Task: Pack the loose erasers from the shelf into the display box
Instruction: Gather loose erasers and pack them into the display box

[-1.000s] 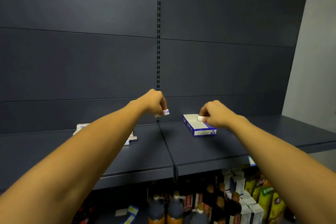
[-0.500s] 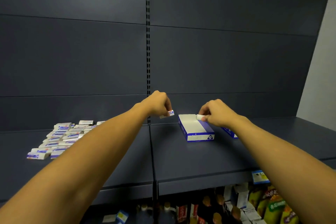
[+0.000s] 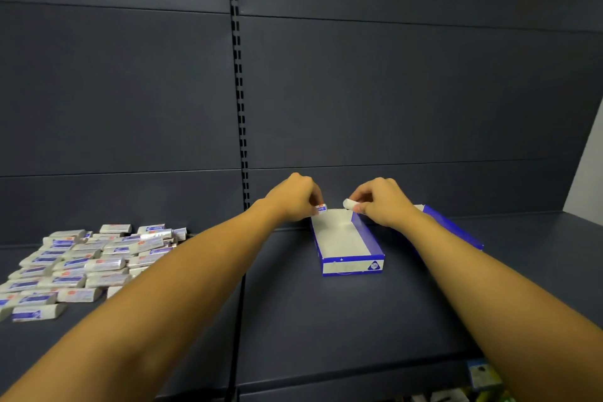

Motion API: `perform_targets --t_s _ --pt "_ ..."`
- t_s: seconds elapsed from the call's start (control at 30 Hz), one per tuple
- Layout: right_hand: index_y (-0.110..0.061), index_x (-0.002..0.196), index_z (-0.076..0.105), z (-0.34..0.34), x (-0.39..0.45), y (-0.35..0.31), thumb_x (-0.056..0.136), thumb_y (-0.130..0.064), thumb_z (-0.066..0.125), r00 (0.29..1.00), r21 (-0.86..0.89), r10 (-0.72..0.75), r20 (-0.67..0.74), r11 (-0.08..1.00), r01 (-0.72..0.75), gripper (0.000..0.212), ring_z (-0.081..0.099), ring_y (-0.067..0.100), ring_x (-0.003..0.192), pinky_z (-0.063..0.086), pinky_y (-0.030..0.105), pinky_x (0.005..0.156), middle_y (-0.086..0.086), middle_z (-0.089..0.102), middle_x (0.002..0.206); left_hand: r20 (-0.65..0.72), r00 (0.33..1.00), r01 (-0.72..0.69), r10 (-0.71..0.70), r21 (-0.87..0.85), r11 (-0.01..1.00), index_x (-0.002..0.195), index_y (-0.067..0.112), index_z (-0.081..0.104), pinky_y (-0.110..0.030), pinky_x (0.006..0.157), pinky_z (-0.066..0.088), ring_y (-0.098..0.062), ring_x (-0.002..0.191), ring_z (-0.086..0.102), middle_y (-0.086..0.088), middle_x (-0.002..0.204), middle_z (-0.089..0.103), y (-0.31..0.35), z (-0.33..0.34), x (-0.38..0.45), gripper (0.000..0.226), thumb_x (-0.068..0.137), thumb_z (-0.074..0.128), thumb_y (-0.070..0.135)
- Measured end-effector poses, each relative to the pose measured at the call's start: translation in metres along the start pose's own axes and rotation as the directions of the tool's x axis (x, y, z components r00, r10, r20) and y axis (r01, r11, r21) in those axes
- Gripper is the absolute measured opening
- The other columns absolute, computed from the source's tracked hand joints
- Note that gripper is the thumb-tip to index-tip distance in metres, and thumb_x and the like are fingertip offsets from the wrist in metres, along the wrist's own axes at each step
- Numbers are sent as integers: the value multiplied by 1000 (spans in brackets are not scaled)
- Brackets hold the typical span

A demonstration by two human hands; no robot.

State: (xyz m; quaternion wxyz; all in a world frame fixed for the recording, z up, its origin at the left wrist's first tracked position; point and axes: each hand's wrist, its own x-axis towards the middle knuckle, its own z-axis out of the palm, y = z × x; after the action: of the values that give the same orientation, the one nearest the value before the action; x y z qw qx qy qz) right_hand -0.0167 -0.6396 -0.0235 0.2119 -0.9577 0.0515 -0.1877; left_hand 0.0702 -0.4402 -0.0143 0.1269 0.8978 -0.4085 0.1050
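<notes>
- Loose erasers point(image 3: 81, 266) lie in a ragged heap on the dark matte shelf point(image 3: 342, 320), well off to the left of both hands; each is a small white block with rounded ends in a glossy wrapper, banded blue with a red patch.
- The heap runs out of view at the left edge, and print on the wrappers is too small to read.
- The display box point(image 3: 349, 243) is a shallow oblong cardboard tray, blue outside and plain white inside, with a round "2B" mark on its near end wall; its floor looks bare.
- The left hand point(image 3: 295, 197) has its grip closed on a wrapped eraser point(image 3: 321, 208), pinched at the fingertips just over the box's far left corner.
- The right hand point(image 3: 380, 201) grips a white eraser point(image 3: 349, 204) just above the far right corner; only its rounded end shows.
- A second blue box piece point(image 3: 453, 228) lies behind the right forearm, mostly hidden.
- Behind stand smooth dark panels and a slotted upright point(image 3: 239, 91).
- Goods below the shelf are cut off and blurred.
</notes>
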Motion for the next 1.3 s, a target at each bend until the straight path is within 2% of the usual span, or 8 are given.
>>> perform_targets --t_s 0.23,0.47,0.6,0.73,0.87,1.03,1.17,1.3 --pt "-18 104 77 16 15 16 89 -21 75 997 131 -71 -17 989 73 15 63 9 83 43 17 65 -2 73 96 -35 998 58 -60 -44 997 109 12 78 -35 85 60 -16 87 68 -4 104 76 1 24 12 20 92 72 20" --pt "-14 108 76 36 25 27 90 -16 74 997 256 -40 -69 965 56 18 63 13 86 46 24 76 1 72 100 -84 988 120 -126 -75 990 109 13 78 -31 80 59 -15 86 67 -3 105 76 0 45 20 19 94 70 22" --pt "-13 107 75 49 30 27 91 -17 73 993 363 -4 -117 931 46 17 62 7 77 46 14 67 -4 69 90 -104 983 138 -149 -107 985 110 14 78 -30 81 58 -14 85 65 -3 107 75 -2 55 27 19 94 70 22" --pt "-15 108 74 59 33 31 93 -20 71 989 407 49 -140 913 12 17 67 19 90 56 40 88 2 73 97 -105 985 125 -136 -111 986 109 14 78 -29 83 57 -14 87 65 -2 106 75 -5 59 35 18 94 71 20" --pt "-19 106 72 69 33 37 94 -23 70 983 431 82 -161 902 -4 13 65 23 95 52 49 93 -4 70 90 -57 992 114 -115 -30 993 106 15 79 -35 84 59 -17 87 68 -1 102 76 -5 62 41 17 93 71 21" --pt "-20 108 71 75 33 39 94 -24 70 983 439 86 -162 898 -7 15 62 24 101 53 48 92 -1 72 99 -14 993 120 -119 64 991 104 15 79 -39 84 60 -19 88 67 -2 100 75 -3 68 51 15 91 73 21" --pt "-25 103 69 77 34 41 93 -25 70 985 424 50 -166 905 26 10 63 21 98 51 43 92 -6 70 95 5 992 125 -126 113 986 106 16 78 -40 87 59 -22 91 67 -4 105 73 -2 72 56 15 92 71 16" --pt "-37 95 60 80 35 42 93 -26 70 986 359 24 -168 932 39 15 60 17 98 32 28 82 -14 63 90 9 993 112 -115 185 976 106 17 77 -42 86 59 -25 93 67 -6 108 70 -3 74 57 17 93 68 12"
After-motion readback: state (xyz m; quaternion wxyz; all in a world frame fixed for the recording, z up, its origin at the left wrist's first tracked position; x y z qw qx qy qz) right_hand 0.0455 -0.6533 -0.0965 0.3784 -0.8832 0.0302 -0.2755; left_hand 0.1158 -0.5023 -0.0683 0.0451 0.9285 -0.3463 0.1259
